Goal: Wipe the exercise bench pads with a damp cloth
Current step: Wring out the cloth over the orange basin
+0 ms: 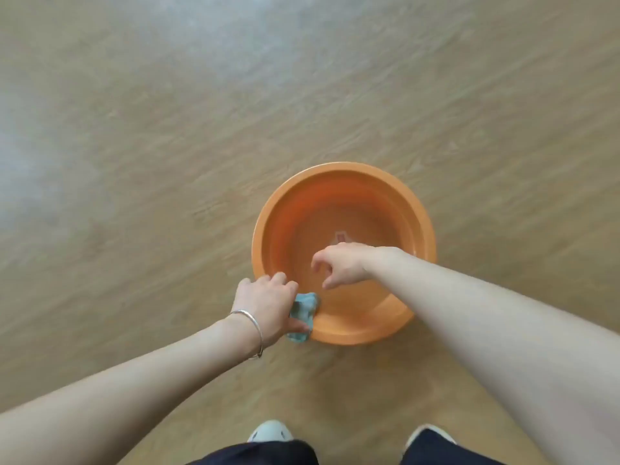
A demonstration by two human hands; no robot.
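An orange plastic basin (339, 182) stands on the floor in front of my feet. My left hand (268, 303), with a silver bangle on its wrist, grips a bunched light-blue cloth (303, 313) at the basin's near-left rim. My right hand (339, 263) hovers over the inside of the basin with its fingers loosely curled and holds nothing. No exercise bench is in view.
Light wood-pattern floor (167, 146) surrounds the basin on all sides. My two shoes (270, 431) and dark trouser legs show at the bottom edge, just behind the basin.
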